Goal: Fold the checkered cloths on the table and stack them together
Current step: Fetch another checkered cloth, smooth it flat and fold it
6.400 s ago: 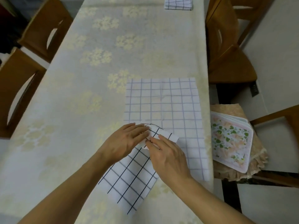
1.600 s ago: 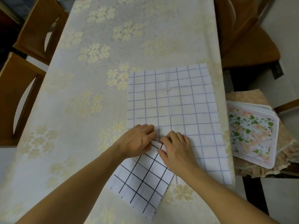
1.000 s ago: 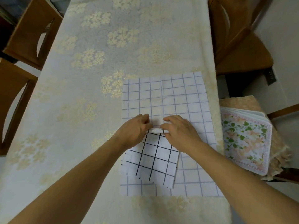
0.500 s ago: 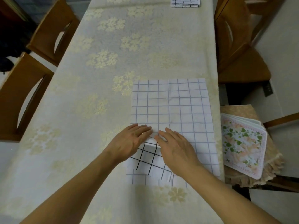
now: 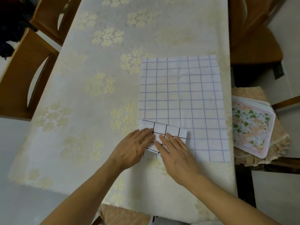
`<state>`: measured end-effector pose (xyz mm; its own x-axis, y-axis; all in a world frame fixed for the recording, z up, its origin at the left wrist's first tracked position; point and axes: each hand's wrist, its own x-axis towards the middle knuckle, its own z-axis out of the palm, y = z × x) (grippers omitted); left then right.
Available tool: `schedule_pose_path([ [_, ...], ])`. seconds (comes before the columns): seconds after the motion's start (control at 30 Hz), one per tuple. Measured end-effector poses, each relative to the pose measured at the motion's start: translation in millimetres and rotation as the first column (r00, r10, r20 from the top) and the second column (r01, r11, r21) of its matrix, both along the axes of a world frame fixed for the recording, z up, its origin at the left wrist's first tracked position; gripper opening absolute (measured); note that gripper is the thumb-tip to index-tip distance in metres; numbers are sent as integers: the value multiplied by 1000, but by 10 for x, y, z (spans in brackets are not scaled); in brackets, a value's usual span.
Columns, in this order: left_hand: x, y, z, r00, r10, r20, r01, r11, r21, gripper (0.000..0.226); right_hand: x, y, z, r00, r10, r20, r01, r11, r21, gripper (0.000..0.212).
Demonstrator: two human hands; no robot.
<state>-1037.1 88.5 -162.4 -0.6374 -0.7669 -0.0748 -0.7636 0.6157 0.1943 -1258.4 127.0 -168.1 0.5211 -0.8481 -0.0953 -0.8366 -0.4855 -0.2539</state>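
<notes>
Hands flat, I note: left hand [image 5: 132, 149] and right hand [image 5: 176, 153] both spread open, palms pressing the folded cloth [image 5: 164, 135], gripping nothing | folded cloth lies on near-left corner of big cloth [image 5: 183, 98] | big cloth spread flat near table [image 5: 97, 78] right edge.

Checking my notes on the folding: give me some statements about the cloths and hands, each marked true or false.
1. Both hands, left hand and right hand, press flat on the black-checked cloth. True.
2. The black-checked cloth lies spread out fully. False: it is folded small.
3. It overlaps the near left corner of the blue-checked cloth. True.
4. The blue-checked cloth is folded. False: it lies open and flat.
5. The floral stack sits on the table. False: it rests off the table's right edge.
</notes>
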Motion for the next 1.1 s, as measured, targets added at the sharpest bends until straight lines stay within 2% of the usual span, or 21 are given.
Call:
schedule_pose_path([
  [0.07,2,88,-44,1000,19,21,-19,1000,23,61,-7,62,-72,1000,7,-29,-7,1000,19,60],
  [0.17,1,175,-92,995,71,70,-74,996,50,61,-16,120,-147,999,-14,-41,15,999,29,53],
  [0.33,-28,266,-118,979,151,133,-166,980,110,71,-27,174,-189,998,-10,-68,14,998,60,58],
  [0.43,-130,213,-50,980,192,53,-196,976,93,66,-8,134,-146,999,-47,-1,47,999,-2,52],
  [0.57,-291,-21,-39,985,167,-30,-167,986,0,55,34,-99,-82,981,-177,75,183,979,-89,53],
  [0.8,-352,-264,-384,988,125,85,-126,992,9,61,55,-386,-239,972,-192,-138,190,981,-25,72],
  [1.1,-248,-248,-465,980,163,116,-165,986,6,70,-209,-332,-379,972,-153,-181,159,987,18,91],
])
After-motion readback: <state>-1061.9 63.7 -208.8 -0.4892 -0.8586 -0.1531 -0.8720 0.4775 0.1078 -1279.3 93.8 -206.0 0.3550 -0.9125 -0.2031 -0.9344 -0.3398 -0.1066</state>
